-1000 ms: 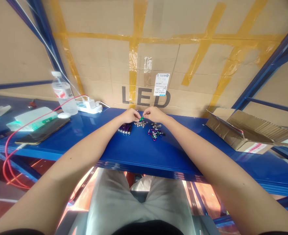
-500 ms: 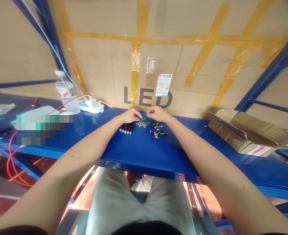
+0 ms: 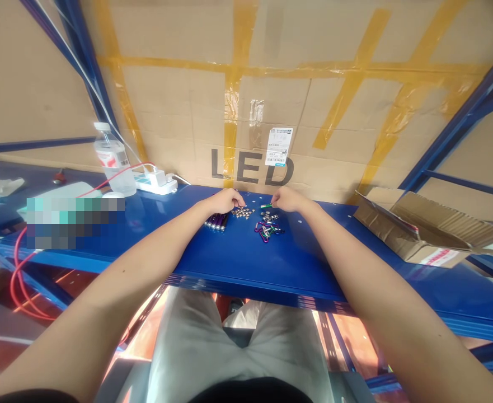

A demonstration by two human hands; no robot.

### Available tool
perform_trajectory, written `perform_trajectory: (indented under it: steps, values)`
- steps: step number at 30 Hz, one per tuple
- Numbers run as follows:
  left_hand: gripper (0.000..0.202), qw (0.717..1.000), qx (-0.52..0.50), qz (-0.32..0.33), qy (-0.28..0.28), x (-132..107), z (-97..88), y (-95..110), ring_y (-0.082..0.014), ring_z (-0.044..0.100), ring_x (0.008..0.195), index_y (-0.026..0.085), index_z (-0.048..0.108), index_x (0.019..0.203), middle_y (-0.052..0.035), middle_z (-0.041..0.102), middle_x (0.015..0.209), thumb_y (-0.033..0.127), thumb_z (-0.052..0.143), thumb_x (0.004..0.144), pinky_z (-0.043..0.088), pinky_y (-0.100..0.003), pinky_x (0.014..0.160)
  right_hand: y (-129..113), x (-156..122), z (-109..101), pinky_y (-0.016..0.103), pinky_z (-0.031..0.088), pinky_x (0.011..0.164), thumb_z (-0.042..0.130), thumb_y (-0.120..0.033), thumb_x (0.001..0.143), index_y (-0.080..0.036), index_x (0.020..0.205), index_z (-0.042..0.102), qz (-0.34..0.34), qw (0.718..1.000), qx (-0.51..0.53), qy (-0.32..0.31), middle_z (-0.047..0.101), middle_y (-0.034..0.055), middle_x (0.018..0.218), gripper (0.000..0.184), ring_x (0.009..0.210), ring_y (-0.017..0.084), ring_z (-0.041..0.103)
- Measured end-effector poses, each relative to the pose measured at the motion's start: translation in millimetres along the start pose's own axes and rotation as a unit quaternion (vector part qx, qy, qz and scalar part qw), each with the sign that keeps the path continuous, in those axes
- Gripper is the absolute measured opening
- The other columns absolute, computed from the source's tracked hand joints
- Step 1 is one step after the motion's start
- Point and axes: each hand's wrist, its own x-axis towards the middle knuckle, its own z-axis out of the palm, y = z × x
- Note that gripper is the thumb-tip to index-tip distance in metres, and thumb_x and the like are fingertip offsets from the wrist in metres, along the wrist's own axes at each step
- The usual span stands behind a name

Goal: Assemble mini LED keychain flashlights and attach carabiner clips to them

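My right hand (image 3: 287, 198) pinches a slim green tube (image 3: 267, 206) with a lighter end, holding it just above the blue tabletop. My left hand (image 3: 226, 200) has its fingers curled together at the back edge of a cluster of small silvery metal pieces (image 3: 243, 213); anything between those fingertips is too small to make out. Beneath the left wrist, a row of dark purple tubes with silver ends (image 3: 216, 223) lies side by side. Below the green tube sit small silver parts (image 3: 270, 216). In front of them is a pile of coloured carabiner clips (image 3: 266, 230).
A tall cardboard sheet lettered LED (image 3: 252, 168) stands behind the blue table (image 3: 246, 263). To the right is an open cardboard box (image 3: 414, 229). On the left are a water bottle (image 3: 114, 162), a white power strip (image 3: 156, 180) and a red cable (image 3: 17, 280).
My right hand has moved right and away from the left hand, carrying the green tube. The left hand has shifted only slightly, staying by the silvery pieces.
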Motion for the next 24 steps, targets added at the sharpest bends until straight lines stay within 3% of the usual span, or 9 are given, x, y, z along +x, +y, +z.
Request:
perform_trajectory:
  steps: [3, 6, 10, 14, 18, 21, 24]
  values:
    - [0.045, 1.0, -0.019, -0.015, 0.0, -1.7, -1.3, 0.8, -0.0179, 0.069, 0.079, 0.017, 0.081, 0.085, -0.0072, 0.077, 0.087, -0.004, 0.048, 0.063, 0.056, -0.03, 0.079, 6.7, -7.6, -8.7, 0.029, 0.048, 0.066, 0.066, -0.003, 0.071, -0.016, 0.067, 0.07, 0.039, 0.999, 0.003, 0.005, 0.073, 0.0078, 0.076, 0.014, 0.071, 0.02, 0.065]
    - [0.045, 0.997, -0.046, -0.039, 0.044, -3.3, -6.1, -0.5, -0.0173, 0.067, 0.076, 0.016, 0.079, 0.083, -0.0073, 0.076, 0.083, -0.005, 0.046, 0.061, 0.056, -0.031, 0.079, -1.1, -20.4, -12.1, 0.029, 0.046, 0.063, 0.063, -0.01, 0.076, -0.016, 0.073, 0.069, 0.043, 0.998, 0.033, 0.022, 0.07, 0.0061, 0.071, 0.009, 0.067, 0.018, 0.062]
    - [0.043, 0.989, -0.027, -0.053, 0.132, -5.5, -20.0, -3.8, -0.0192, 0.067, 0.08, 0.015, 0.078, 0.087, -0.0076, 0.076, 0.087, -0.002, 0.047, 0.062, 0.055, -0.034, 0.084, -44.5, -46.6, 3.8, 0.029, 0.043, 0.062, 0.06, -0.02, 0.082, -0.02, 0.093, 0.067, -0.097, 0.991, 0.049, 0.079, 0.07, 0.0033, 0.079, 0.013, 0.066, 0.017, 0.059]
    - [0.032, 0.975, 0.053, -0.11, 0.185, -12.0, -39.1, -8.3, -0.0222, 0.068, 0.085, 0.015, 0.077, 0.084, -0.0078, 0.076, 0.086, 0.003, 0.054, 0.065, 0.053, -0.032, 0.086, -95.4, -73.1, 31.0, 0.03, 0.038, 0.063, 0.058, -0.021, 0.085, -0.021, 0.083, 0.062, -0.19, 0.98, -0.031, 0.057, 0.069, 0.0058, 0.086, 0.004, 0.074, 0.02, 0.059]
    - [0.017, 0.958, 0.119, -0.206, 0.162, -18.8, -48.6, -13.3, -0.0236, 0.067, 0.072, 0.017, 0.074, 0.07, -0.007, 0.072, 0.07, 0.007, 0.062, 0.064, 0.051, -0.031, 0.074, -111.9, -84.2, 48.8, 0.03, 0.036, 0.063, 0.062, -0.028, 0.087, -0.021, 0.083, 0.06, -0.215, 0.974, -0.073, 0.014, 0.069, 0.0078, 0.09, 0.008, 0.08, 0.022, 0.06]
    - [0.013, 0.954, 0.1, -0.25, 0.131, -20.0, -47.2, -14.8, -0.0241, 0.065, 0.062, 0.017, 0.072, 0.068, -0.0049, 0.065, 0.057, 0.007, 0.065, 0.064, 0.05, -0.033, 0.07, -108.8, -84.2, 54.8, 0.03, 0.039, 0.066, 0.072, -0.04, 0.083, -0.021, 0.087, 0.062, -0.216, 0.975, -0.044, -0.013, 0.07, 0.0079, 0.094, 0.022, 0.087, 0.024, 0.062]
    - [0.013, 0.953, 0.093, -0.265, 0.112, -19.3, -44.7, -14.2, -0.0238, 0.064, 0.058, 0.017, 0.072, 0.07, -0.0043, 0.063, 0.053, 0.008, 0.064, 0.067, 0.051, -0.033, 0.068, -105.0, -82.0, 52.2, 0.029, 0.042, 0.068, 0.075, -0.038, 0.082, -0.021, 0.091, 0.064, -0.22, 0.975, 0.014, -0.033, 0.071, 0.0059, 0.094, 0.022, 0.086, 0.022, 0.063]
